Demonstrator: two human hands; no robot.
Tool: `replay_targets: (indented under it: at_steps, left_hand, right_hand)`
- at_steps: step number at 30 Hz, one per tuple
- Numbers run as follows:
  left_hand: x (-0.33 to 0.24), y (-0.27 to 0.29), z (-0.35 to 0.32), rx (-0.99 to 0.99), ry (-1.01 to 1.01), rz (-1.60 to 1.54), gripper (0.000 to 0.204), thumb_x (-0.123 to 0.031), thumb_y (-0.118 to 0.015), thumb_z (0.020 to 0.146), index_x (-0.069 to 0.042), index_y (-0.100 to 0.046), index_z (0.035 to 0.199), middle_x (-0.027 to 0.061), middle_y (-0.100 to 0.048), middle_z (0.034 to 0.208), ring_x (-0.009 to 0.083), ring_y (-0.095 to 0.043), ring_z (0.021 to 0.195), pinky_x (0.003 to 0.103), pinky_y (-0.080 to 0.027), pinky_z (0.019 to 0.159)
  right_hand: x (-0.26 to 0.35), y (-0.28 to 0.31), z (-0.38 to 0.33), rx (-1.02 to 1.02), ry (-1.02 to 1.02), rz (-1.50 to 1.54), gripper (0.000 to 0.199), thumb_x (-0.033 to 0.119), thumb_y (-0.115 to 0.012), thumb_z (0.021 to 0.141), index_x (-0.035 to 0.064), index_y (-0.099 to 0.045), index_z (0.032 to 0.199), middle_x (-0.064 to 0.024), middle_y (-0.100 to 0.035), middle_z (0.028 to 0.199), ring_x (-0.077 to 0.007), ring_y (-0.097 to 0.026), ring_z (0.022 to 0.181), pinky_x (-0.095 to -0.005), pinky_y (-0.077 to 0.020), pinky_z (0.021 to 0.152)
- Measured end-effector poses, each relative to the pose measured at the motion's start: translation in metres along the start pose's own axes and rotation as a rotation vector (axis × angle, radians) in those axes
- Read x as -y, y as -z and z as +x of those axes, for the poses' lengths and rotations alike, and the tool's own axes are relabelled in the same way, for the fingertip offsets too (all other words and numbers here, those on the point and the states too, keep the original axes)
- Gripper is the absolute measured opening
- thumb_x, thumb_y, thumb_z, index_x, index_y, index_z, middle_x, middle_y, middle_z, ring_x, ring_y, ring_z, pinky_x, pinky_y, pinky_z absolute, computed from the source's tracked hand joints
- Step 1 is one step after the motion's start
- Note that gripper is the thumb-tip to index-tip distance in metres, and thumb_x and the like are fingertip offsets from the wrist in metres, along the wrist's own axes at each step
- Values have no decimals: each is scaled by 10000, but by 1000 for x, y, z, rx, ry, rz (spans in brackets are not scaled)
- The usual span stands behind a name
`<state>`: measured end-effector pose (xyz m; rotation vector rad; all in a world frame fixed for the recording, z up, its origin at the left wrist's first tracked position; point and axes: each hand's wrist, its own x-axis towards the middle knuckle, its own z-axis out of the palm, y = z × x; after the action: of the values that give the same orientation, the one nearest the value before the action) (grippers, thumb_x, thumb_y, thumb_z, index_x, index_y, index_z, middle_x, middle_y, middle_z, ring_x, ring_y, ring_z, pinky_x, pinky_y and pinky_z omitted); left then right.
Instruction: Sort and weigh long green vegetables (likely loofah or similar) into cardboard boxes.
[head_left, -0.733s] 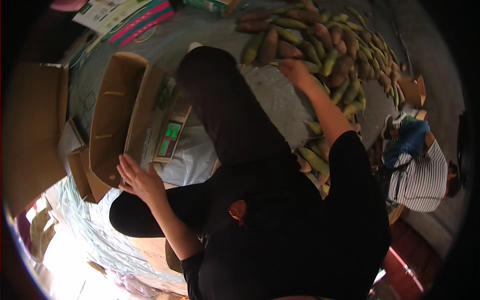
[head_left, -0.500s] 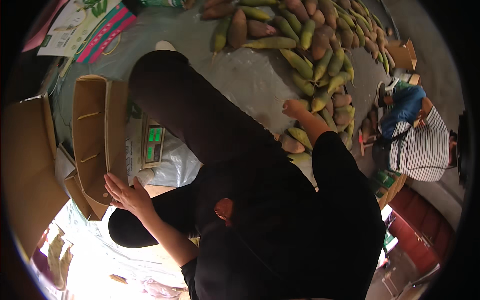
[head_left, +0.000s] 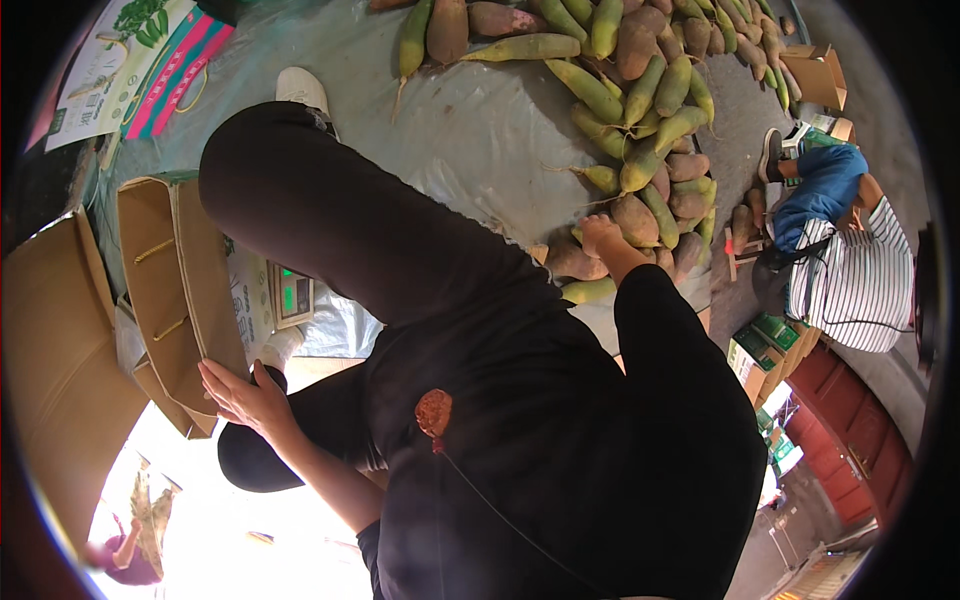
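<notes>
The left hand (head_left: pixel 243 396) lies flat, fingers spread, on the rim of the open brown cardboard box (head_left: pixel 165 290), which stretches from the fingertips toward eleven o'clock. The right hand (head_left: pixel 600 235) reaches into the heap of green and reddish-brown root vegetables (head_left: pixel 640 150); whether its fingers grip one cannot be told. The heap spreads from the hand toward twelve and one o'clock.

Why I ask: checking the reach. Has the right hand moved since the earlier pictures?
Yes. The right hand pulled back from the far vegetable pile to its near edge.
</notes>
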<state>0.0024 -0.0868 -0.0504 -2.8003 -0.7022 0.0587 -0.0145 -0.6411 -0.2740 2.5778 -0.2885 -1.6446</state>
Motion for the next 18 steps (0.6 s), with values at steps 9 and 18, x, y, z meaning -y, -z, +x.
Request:
replay_targets:
  at_steps: [9, 18]
  left_hand:
    - [-1, 12, 1, 48, 69, -31, 805, -166, -687, 758, -75, -251, 1428, 102, -283, 1463, 314, -264, 1344, 549, -233, 1049]
    - [-4, 12, 4, 48, 101, -135, 781, -171, -673, 773, -89, -256, 1428, 78, -284, 1461, 301, -255, 1353, 567, -202, 1061]
  right_hand:
    - [11, 1, 0, 4, 47, -139, 473, 111, -598, 742, 96, -494, 1203, -113, -484, 1260, -317, -402, 1235, -450, -407, 956]
    - [-5, -29, 6, -37, -45, -115, 509, 84, -682, 698, 105, -439, 1145, -128, -544, 1153, -311, -493, 1145, -432, -450, 910]
